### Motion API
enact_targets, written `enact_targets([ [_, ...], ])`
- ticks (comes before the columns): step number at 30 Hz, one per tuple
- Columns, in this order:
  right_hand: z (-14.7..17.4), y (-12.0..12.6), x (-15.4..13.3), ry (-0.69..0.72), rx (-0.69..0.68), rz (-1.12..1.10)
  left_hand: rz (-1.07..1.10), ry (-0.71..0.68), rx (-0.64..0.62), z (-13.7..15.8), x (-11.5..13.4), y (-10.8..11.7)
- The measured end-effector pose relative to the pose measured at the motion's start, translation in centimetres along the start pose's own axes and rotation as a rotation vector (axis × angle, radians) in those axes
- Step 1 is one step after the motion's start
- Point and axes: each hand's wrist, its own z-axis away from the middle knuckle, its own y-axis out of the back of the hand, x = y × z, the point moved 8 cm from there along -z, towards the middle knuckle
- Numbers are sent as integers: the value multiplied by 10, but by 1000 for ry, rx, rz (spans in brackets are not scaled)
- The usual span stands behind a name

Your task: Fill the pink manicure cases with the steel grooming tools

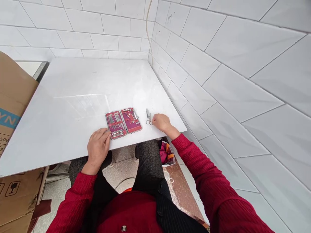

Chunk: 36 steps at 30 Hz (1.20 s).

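An open manicure case [134,127] with a magenta lining lies near the table's front edge. Strapped inside are several slim metal tools [114,120], and nail clippers [117,133] sit along its lower left part. My left hand [98,145] is at the case's lower left edge, thumb and fingers closed on its rim. To the right of the case, my right hand [162,122] has its fingers pinched at a handle loop of small scissors [148,122]. A silver nail clipper [147,112] lies just beyond the scissors, touching or overlapping their blades; I cannot tell which.
The white table [73,81] meets a tiled wall [194,64] on the right. Cardboard boxes [14,87] stand at the left. A pale cable [147,29] hangs in the back corner. Below the table edge is a bag [166,153] with orange straps.
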Motion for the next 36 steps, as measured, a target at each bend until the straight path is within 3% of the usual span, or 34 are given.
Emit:
enact_targets([
  [7,2,6,9,-55,86,-127,30,-4,-8,3,4,-7],
  [11,-10,18,0,-76,158,-146,25,0,-4,3,4,-6],
  [17,-36,16,-21,-78,86,-40,20,-4,-27,4,5,-7],
  [27,-24,10,-19,-59,95,-337,39,18,-57,5,4,-10],
  [36,-4,28,-58,97,154,-99,37,15,-71,6,5,-10],
])
